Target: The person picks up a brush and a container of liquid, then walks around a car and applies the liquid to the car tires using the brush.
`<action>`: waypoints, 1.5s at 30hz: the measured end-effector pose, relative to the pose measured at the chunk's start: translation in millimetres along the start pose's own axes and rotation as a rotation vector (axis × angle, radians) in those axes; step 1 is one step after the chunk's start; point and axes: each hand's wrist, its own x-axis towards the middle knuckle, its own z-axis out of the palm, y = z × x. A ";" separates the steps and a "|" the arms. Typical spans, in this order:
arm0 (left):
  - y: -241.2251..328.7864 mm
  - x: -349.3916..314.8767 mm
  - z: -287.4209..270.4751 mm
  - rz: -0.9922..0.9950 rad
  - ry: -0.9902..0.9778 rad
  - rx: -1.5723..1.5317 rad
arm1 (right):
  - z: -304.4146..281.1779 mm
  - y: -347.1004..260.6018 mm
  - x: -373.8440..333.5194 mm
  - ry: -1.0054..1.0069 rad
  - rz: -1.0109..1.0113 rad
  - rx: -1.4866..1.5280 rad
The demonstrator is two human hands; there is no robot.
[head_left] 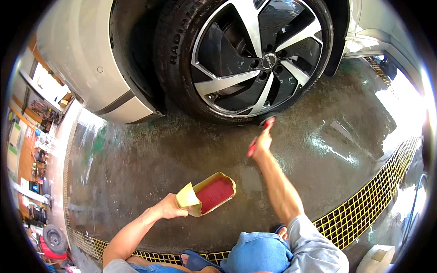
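A red-handled brush is gripped in the right hand and pressed against the tyre at six o'clock of the alloy wheel. A cut-open yellow container (red inside) is held closed-fisted by the left hand. Open wet concrete floor lies between, bounded by a yellow drain grate at four o'clock.

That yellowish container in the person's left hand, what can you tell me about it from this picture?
The container is a cut-open plastic jug, pale yellow outside, its inside stained dark red, perhaps by a liquid. One side is cut away, forming a scoop-like tray. It looks worn and bent at the edges. The left hand grips its narrow end, holding it tilted above the wet concrete floor, apart from the car wheel.
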 end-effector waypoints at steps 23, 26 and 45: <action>21.0 -22.5 13.6 0.047 0.103 -0.099 | 21.8 -180.0 -339.4 -0.551 -0.287 -0.763; 33.6 -54.2 13.9 0.070 0.121 -0.210 | -36.5 -232.1 -413.8 -0.375 -0.184 -1.166; 502.0 -242.7 -127.4 0.353 -0.106 -0.189 | -158.3 -552.5 -878.0 0.928 -0.285 -0.616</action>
